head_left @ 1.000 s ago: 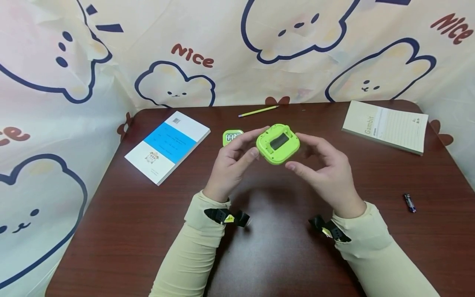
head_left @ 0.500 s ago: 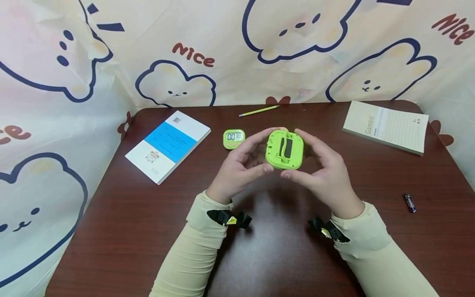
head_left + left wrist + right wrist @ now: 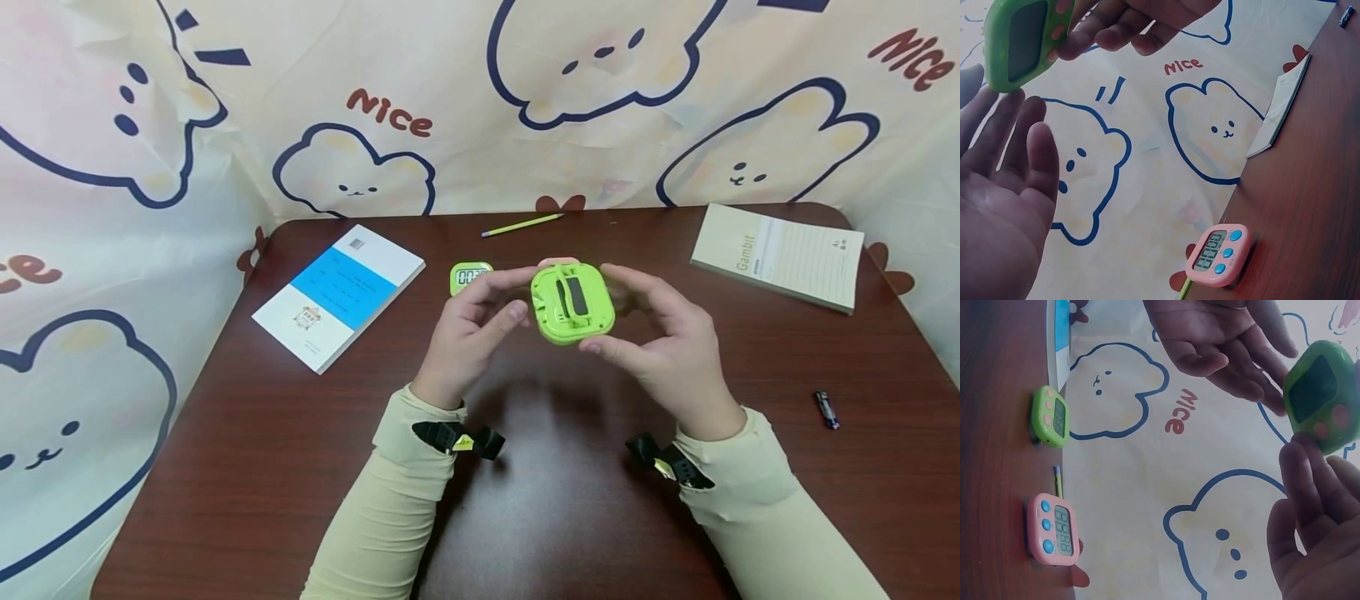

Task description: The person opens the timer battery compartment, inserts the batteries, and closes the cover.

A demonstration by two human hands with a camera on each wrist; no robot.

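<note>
A green digital timer is held up above the table, its back turned to the head view. The back shows a dark strip and a narrow raised green stand. My right hand pinches its right side, thumb at the lower edge and index finger at the upper. My left hand touches the left side with its fingertips, while its thumb stands slightly apart. In the left wrist view the timer's screen looks blank. Behind it, a pink timer stands on the table, mostly hidden in the head view.
Another green timer is partly hidden behind my left hand. A pencil lies at the back edge. A white and blue book lies left, a notepad at back right, and a battery at right.
The held timer has shifted slightly right and turned; its stand now shows raised from the back. My left thumb came nearer to the timer, then moved off again.
</note>
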